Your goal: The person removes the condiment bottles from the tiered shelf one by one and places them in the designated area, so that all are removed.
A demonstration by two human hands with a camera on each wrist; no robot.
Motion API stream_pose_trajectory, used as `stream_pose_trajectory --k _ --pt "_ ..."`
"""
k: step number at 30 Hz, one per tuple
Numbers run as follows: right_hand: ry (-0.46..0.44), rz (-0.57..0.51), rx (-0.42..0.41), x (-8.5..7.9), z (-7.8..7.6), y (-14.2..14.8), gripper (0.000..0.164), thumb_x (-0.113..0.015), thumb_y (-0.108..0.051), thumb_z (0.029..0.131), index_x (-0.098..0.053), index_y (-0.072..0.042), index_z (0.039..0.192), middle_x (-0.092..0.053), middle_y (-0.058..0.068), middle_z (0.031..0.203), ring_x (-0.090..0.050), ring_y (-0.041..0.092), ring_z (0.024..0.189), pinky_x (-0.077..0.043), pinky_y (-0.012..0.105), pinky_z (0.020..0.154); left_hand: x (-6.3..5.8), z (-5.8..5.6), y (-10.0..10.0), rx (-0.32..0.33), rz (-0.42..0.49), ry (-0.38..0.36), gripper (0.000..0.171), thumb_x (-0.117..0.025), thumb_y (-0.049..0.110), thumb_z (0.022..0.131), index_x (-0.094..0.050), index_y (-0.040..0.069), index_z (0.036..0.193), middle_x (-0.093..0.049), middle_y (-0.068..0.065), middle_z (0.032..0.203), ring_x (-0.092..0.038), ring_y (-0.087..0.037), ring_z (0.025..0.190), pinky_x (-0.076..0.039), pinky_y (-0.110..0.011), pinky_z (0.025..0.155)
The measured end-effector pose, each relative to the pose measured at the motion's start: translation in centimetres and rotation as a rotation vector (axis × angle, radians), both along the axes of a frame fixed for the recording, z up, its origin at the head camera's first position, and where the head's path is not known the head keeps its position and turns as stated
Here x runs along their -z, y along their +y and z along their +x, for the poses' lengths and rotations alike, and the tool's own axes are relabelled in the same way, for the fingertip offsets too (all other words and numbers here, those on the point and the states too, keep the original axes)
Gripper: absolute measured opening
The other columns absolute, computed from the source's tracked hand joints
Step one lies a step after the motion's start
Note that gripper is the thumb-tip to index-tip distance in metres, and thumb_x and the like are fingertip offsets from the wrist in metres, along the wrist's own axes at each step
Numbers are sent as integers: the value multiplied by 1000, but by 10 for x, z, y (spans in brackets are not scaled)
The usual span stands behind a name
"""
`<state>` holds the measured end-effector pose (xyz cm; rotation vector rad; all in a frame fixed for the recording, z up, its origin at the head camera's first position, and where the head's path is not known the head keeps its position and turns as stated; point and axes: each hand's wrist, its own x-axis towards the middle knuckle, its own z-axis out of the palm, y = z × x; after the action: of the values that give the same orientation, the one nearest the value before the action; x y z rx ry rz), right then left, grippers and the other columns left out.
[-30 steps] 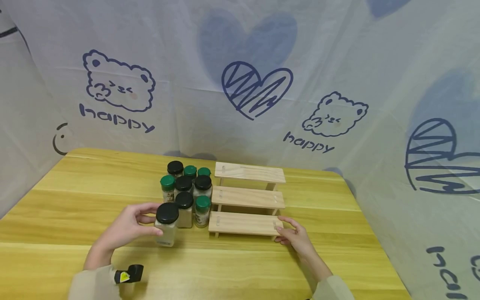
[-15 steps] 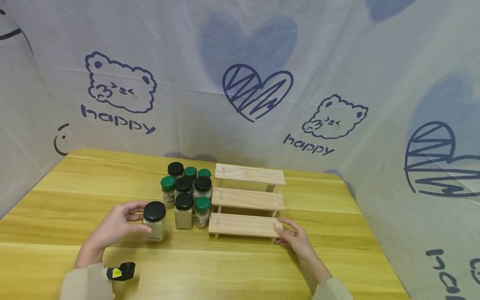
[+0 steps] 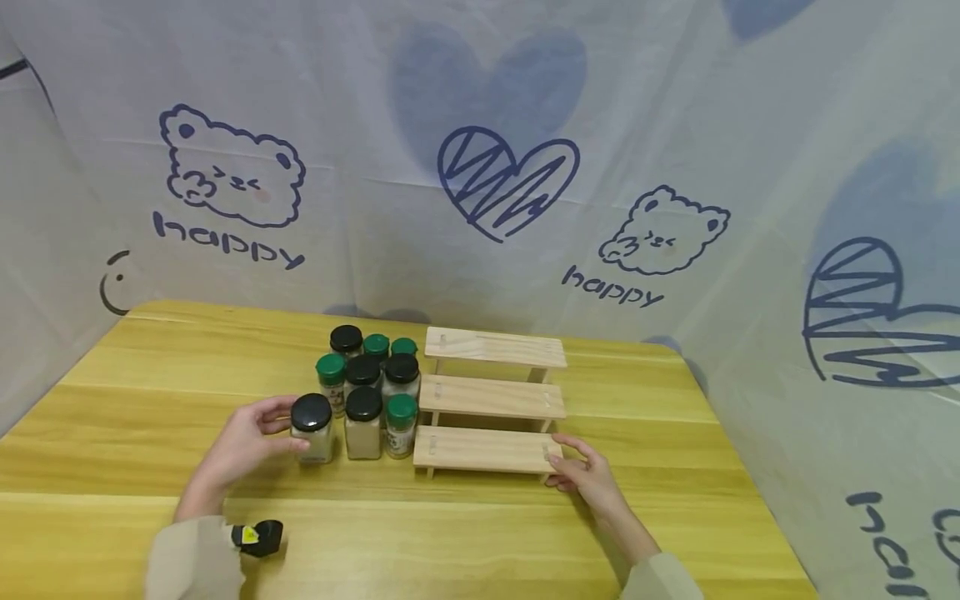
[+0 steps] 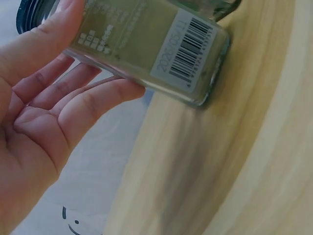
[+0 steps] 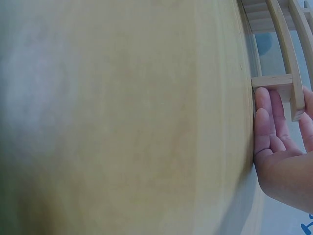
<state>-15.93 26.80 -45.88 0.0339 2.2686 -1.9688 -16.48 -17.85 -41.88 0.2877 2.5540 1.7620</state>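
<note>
My left hand (image 3: 251, 442) holds a clear spice jar (image 3: 315, 443) with a black lid, thumb on one side and fingers on the other. In the left wrist view, that jar's barcode label (image 4: 183, 51) shows near its base, close over the wood. Just right of it stands a cluster of jars, among them a black-lidded jar (image 3: 364, 433) and a green-capped jar (image 3: 401, 429). My right hand (image 3: 588, 475) grips the right end of the lowest step of a three-tier wooden rack (image 3: 483, 450). Seen from the right wrist, some fingers (image 5: 262, 127) lie beneath the plank beside the leg (image 5: 274, 81).
Behind the front jars are more black-lidded and green-capped ones, such as a green-capped jar (image 3: 331, 371) at the cluster's left. The rack's upper steps rise toward a printed cloth (image 3: 360, 208) behind the wooden table (image 3: 390, 533). A black wrist strap (image 3: 257, 538) shows on the left sleeve.
My left hand has carried the jar left, from in front of the cluster to its left side, then slightly back. My right hand stays on the rack.
</note>
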Motion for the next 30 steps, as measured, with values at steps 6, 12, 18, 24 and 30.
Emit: stream_pose_trajectory --k 6,12,18,24,30 --pt "-10 -9 2 0 0 0 47 -57 -9 88 -39 4 129 -66 11 79 -64 18 65 -51 25 61 3 -5 1 -7 -8 10 66 -73 7 73 -38 -15 125 -47 -32 117 -50 -41 105 -47 -28 81" --pt "-8 -2 6 0 0 -2 46 -58 -9 87 -41 4 128 -66 10 77 -63 16 64 -51 24 61 6 -10 3 10 -18 18 63 -71 7 76 -38 -16 124 -47 -32 117 -50 -41 105 -47 -31 81" --pt "-3 0 9 1 -1 -2 47 -57 -10 88 -40 4 129 -66 10 78 -63 17 65 -51 24 61 6 -12 4 25 4 25 60 -70 6 76 -40 -17 123 -47 -32 118 -50 -40 105 -48 -28 80" --pt "0 -2 12 1 -1 -3 48 -58 -10 88 -40 4 129 -66 11 76 -63 17 65 -51 25 61 6 -13 5 39 21 16 64 -70 8 77 -37 -15 126 -45 -32 121 -49 -40 106 -47 -27 80" --pt "-5 4 10 1 -2 -4 47 -59 -10 87 -41 4 128 -66 11 77 -63 17 64 -51 24 61 4 -10 4 43 31 1 73 -69 13 78 -28 -9 134 -37 -30 129 -43 -41 112 -44 -32 86"
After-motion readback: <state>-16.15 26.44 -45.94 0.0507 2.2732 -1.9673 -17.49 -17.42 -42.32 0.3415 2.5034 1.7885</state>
